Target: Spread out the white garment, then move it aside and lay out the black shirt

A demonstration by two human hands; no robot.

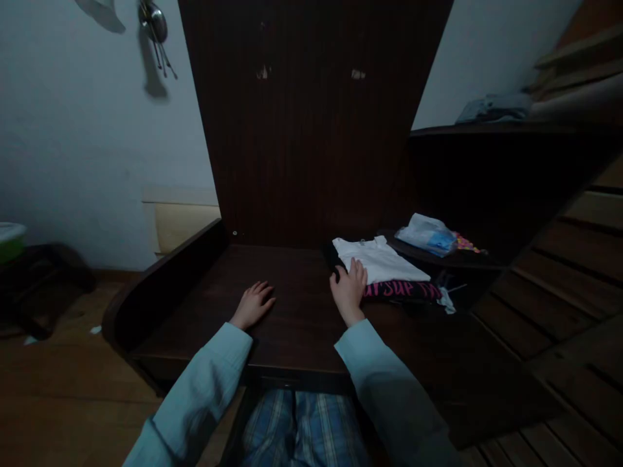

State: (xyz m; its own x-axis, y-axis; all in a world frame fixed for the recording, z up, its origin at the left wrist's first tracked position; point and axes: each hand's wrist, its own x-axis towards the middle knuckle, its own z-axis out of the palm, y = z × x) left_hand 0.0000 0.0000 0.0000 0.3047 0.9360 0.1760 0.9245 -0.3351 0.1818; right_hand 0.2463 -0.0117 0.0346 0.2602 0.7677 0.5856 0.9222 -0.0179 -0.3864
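Pressing flat on folded white shirt (379, 259), center right of frame, with right hand (349, 290), grip open, holding nothing. Left hand (253, 303) resting open on dark tabletop (296, 311). Probably smoothing the stack; next, taking another garment.

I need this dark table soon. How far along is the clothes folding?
Done: a folded white shirt lies on a folded dark garment with pink lettering. In hand: the right hand rests flat on that stack's near edge; the left hand lies on the bare dark wooden table. Left: no unfolded clothing shows on the table.
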